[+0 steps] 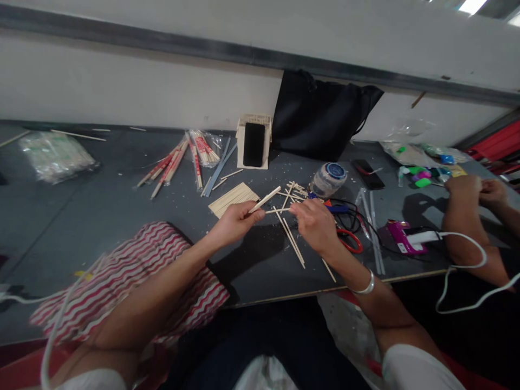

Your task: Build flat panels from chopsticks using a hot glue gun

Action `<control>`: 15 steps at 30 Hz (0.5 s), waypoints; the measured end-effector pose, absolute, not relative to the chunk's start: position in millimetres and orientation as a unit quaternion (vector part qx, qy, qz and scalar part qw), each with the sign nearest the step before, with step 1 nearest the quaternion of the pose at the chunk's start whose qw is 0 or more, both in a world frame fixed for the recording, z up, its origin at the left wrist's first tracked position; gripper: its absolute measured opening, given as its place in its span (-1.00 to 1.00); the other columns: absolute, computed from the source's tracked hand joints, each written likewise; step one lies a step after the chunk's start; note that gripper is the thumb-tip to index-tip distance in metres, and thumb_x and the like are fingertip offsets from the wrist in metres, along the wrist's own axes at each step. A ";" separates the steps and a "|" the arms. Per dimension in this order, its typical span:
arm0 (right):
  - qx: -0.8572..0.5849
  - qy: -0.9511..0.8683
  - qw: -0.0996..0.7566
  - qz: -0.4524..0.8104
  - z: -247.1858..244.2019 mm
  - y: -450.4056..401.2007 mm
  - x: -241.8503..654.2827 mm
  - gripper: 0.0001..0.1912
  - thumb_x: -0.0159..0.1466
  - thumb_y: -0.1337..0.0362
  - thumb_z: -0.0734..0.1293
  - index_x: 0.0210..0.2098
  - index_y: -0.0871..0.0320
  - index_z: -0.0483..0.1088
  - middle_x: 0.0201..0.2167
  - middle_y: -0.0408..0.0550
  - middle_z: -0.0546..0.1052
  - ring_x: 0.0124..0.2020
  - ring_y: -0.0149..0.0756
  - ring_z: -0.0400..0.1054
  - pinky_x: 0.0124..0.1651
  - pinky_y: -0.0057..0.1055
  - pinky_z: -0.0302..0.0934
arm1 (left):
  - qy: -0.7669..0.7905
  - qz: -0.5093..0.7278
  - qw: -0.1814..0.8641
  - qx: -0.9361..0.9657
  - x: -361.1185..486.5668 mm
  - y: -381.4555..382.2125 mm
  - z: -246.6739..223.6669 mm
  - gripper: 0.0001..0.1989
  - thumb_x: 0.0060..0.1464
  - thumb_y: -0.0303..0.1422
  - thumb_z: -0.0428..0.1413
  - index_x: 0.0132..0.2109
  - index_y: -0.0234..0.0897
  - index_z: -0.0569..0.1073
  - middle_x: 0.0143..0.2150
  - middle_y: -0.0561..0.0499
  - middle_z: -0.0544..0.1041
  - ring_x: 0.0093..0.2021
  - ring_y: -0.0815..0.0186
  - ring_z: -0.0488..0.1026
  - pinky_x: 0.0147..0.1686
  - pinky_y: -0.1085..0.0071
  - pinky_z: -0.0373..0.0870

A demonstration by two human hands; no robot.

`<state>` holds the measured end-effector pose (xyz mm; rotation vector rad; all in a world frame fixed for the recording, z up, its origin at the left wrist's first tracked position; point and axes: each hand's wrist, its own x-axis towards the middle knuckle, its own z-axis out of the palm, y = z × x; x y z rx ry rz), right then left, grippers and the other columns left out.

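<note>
My left hand (232,223) is closed on several thin wooden sticks (268,198) that point up and to the right. One thin wooden stick (277,211) spans the gap between my hands, its right end pinched in the fingers of my right hand (317,225). Behind my left hand lies a flat panel of pale sticks (231,201) set side by side. Loose sticks (291,239) are scattered on the grey table under and beyond my hands. Beside my right hand are red-handled scissors (351,241) and a clear jar (328,180) with a blue lid.
At the back, a phone (254,145) leans on a wooden stand near a black bag (320,116). Red-wrapped chopsticks (166,167) lie left of it, a striped cloth (158,271) nearer me. A co-worker's hands (467,189) are at right, near a purple box (402,237) and white cable.
</note>
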<state>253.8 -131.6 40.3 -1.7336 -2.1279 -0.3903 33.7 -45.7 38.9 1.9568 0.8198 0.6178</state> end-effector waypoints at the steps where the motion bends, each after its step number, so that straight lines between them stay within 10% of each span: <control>1: -0.618 -0.752 0.183 -0.137 40.1 -132.0 253.1 -0.67 0.46 0.37 0.17 -0.25 0.09 0.56 -0.39 -0.02 0.52 -0.27 -0.19 0.31 -0.17 -0.33 0.15 | 0.334 0.248 0.450 0.790 33.8 -45.8 38.5 -0.68 0.17 -0.14 0.02 -0.46 -0.22 0.31 -0.51 0.11 0.25 -0.43 0.35 0.25 -0.41 0.45 0.20; 15: -0.656 -0.729 0.162 -0.109 41.6 -132.1 245.6 -0.71 0.40 0.44 0.21 -0.25 0.10 0.57 -0.39 -0.02 0.54 -0.26 -0.19 0.34 -0.13 -0.35 0.15 | 0.371 0.230 0.440 0.785 36.3 -49.9 40.0 -0.68 0.15 -0.16 0.00 -0.49 -0.20 0.19 -0.54 0.16 0.14 -0.47 0.38 0.15 -0.44 0.45 0.10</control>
